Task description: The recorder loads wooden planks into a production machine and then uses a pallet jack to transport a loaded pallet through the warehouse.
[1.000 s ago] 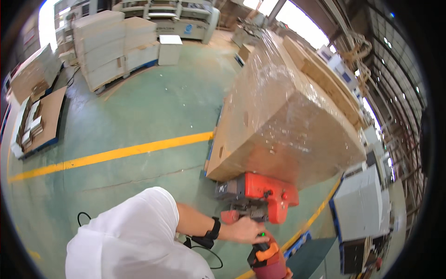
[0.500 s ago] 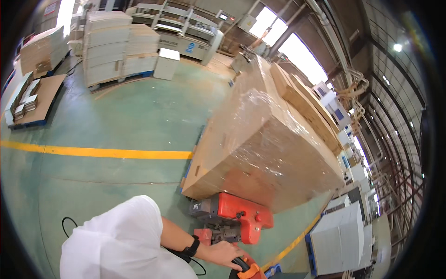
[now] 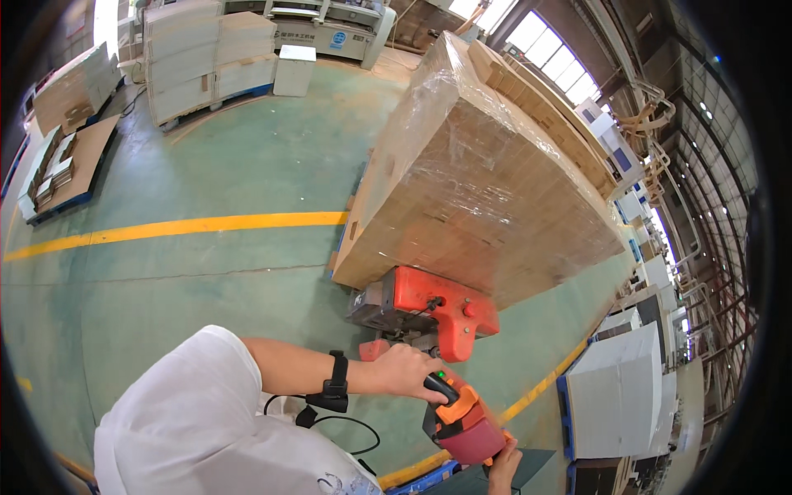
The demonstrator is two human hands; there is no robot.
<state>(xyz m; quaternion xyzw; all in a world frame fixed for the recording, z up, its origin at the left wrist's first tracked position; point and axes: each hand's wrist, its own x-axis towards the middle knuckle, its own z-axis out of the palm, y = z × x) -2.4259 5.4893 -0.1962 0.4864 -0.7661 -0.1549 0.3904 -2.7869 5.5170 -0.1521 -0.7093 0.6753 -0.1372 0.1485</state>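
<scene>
My left hand (image 3: 406, 369) is closed around the black grip (image 3: 441, 388) on one side of a red and orange pallet truck handle (image 3: 474, 433). My right hand (image 3: 504, 467), partly cut off by the lower edge, grips the handle's other side. A black band circles my left wrist. Beyond the handle stands the red and grey body of the electric pallet truck (image 3: 445, 301). Against its far side rises a large load of brown cardboard packs (image 3: 470, 190) wrapped in clear film, on a blue pallet (image 3: 340, 247) largely hidden under it.
A yellow floor line (image 3: 181, 227) runs from the left to the load. Stacked boards (image 3: 186, 70) and a white box (image 3: 294, 70) stand at the far left, near a machine (image 3: 322, 33). Flat boards (image 3: 78, 169) lie on a left pallet. Pale stacked sheets (image 3: 615, 404) stand at right.
The truck and load now appear higher in the picture, as do the floor line and far stacks. More of the handle shows, and my right hand has come into view on it.
</scene>
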